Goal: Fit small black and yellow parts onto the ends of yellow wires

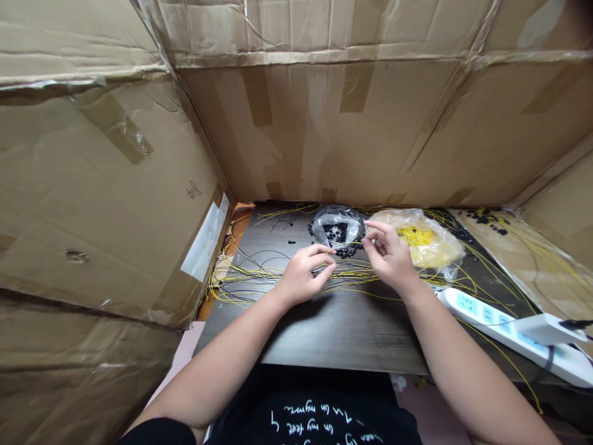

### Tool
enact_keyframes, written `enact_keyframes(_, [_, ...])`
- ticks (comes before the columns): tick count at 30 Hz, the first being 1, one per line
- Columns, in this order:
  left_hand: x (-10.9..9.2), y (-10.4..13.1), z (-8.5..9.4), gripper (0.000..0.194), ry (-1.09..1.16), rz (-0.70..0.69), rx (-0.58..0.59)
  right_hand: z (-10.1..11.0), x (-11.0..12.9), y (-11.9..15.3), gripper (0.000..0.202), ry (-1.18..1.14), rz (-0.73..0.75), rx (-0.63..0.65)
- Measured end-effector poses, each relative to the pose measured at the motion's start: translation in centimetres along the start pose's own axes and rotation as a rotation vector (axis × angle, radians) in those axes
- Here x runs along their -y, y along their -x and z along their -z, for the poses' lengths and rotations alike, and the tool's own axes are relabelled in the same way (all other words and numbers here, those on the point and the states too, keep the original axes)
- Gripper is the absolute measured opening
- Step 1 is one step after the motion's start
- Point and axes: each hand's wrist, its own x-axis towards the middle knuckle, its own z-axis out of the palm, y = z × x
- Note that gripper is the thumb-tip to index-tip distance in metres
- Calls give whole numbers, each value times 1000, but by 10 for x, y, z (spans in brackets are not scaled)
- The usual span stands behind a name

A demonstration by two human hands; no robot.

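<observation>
A thin yellow wire [348, 243] stretches between my two hands above the table. My right hand [390, 254] pinches it between thumb and a finger, its index finger reaching forward. At the other end, my left hand [306, 272] is curled with the wire at its fingertips. Just beyond the hands lies an open clear bag [340, 216] of small black pieces [334, 233], some spilled around its rim. Another clear bag [445, 247], holding small yellow pieces [417, 236], sits beside my right hand. Whether a small piece is on the wire I cannot make out.
Loose yellow and black wires [250, 272] run across the dark table [352, 334] under my hands. A white power strip [491, 321] with a plugged-in adapter [551, 329] lies at right. Cardboard walls [296, 142] enclose the back and sides. Black bits [486, 217] lie at far right.
</observation>
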Motion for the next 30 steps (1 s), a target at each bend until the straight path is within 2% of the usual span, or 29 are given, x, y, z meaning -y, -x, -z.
enact_keyframes(7, [-1, 3, -1, 17, -127, -97, 108, -20, 18, 8, 38, 96, 198, 271])
enact_keyframes(9, [-2, 3, -1, 19, -136, -86, 112, -20, 19, 8, 36, 121, 219, 283])
enact_keyframes(15, [-2, 0, 3, 20, 4, 27, -10, 0, 9, -1, 19, 241, 128, 138])
enact_keyframes(19, [-1, -1, 4, 21, 44, 98, -40, 12, 3, -7, 23, 210, 94, 149])
enact_keyframes(21, [-2, -1, 4, 20, 14, 88, -43, 13, 2, -8, 23, 190, 94, 142])
enact_keyframes(24, [-5, 0, 4, 17, -83, 16, -44, 11, 2, -7, 23, 190, 130, 183])
enact_keyframes(27, [-7, 1, 2, 15, -148, -45, 11, 4, 5, -4, 22, 206, 174, 281])
enact_keyframes(30, [-8, 3, -1, 17, -152, -35, 38, -7, 10, 0, 22, 213, 209, 353])
